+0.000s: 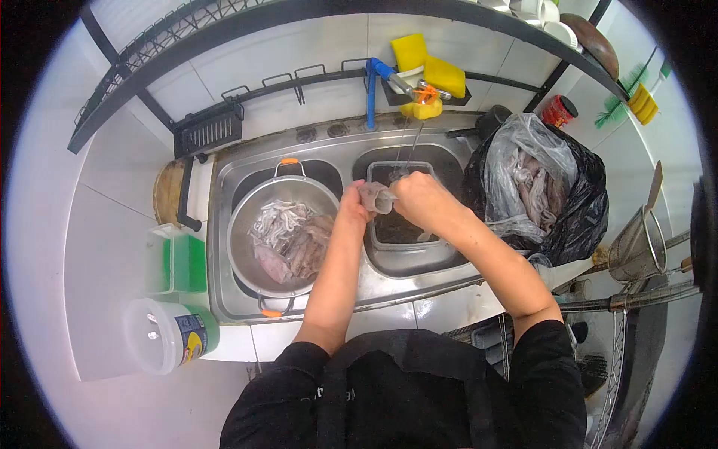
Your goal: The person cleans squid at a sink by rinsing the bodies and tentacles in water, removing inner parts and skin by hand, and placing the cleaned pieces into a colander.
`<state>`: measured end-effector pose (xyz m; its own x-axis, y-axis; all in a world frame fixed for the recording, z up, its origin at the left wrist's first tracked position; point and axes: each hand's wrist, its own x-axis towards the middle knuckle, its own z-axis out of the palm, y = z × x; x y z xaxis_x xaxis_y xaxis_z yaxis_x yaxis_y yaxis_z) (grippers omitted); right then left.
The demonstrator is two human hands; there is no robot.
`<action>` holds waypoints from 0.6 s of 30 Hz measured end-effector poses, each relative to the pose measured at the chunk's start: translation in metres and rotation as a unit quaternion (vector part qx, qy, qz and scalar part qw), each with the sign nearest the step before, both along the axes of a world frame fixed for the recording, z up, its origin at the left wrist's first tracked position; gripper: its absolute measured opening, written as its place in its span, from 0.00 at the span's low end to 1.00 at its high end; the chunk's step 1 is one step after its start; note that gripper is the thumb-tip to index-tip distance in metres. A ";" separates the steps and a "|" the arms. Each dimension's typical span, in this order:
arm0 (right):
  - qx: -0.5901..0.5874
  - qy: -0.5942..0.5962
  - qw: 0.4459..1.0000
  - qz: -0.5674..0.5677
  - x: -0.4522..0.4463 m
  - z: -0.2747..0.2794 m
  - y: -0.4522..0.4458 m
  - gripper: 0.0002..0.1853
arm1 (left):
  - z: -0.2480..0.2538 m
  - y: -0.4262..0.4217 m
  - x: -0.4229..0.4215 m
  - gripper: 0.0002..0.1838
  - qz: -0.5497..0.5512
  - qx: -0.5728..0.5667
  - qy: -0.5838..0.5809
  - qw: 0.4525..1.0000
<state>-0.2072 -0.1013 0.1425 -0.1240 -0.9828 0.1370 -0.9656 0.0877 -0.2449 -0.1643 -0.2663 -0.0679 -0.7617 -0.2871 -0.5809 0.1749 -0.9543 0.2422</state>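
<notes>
My left hand (354, 202) is closed around a squid body (376, 197), a pale, greyish tube whose open end faces toward me. My right hand (420, 197) is closed right beside that end, its fingertips close to or at the tube; what is in them, if anything, is hidden. Both hands are above the right basin, near a thin stream of water. Under them a clear plastic container (404, 245) sits in the basin, with dark liquid inside. In the left basin stands a steel pot (243, 217) holding white squid pieces (280, 218) and pinkish-brown squid (303, 251).
A blue tap (372, 93) rises behind the sink (340, 146). To the right, a black bag (587, 213) lined with clear plastic holds more squid (535, 187). A strainer (638, 245) is at far right. A white-lidded tub (161, 337) and green container (176, 260) stand left.
</notes>
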 end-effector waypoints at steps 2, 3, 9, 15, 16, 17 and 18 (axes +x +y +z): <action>0.006 0.000 1.000 -0.008 0.003 0.003 0.000 0.06 | -0.002 0.001 0.001 0.14 -0.006 -0.002 0.012 1.000; 0.012 0.001 1.000 -0.015 0.004 0.005 0.000 0.05 | 0.000 0.002 0.003 0.13 -0.005 -0.005 0.022 1.000; -0.005 0.022 1.000 0.010 0.008 0.015 0.002 0.05 | 0.004 -0.002 0.005 0.12 -0.010 -0.003 0.025 1.000; -0.032 0.028 0.999 0.026 0.014 0.033 0.008 0.06 | -0.021 -0.009 0.000 0.11 0.007 -0.010 0.046 0.999; -0.032 0.028 0.999 0.025 0.015 0.038 0.007 0.06 | -0.032 -0.012 0.000 0.11 0.009 -0.055 0.044 0.997; -0.028 0.032 0.999 0.026 0.015 0.043 0.008 0.06 | -0.028 -0.010 0.003 0.11 0.007 -0.054 0.042 0.998; -0.025 0.036 0.999 0.024 0.014 0.048 0.008 0.06 | -0.017 -0.006 0.007 0.11 0.015 -0.046 0.044 0.998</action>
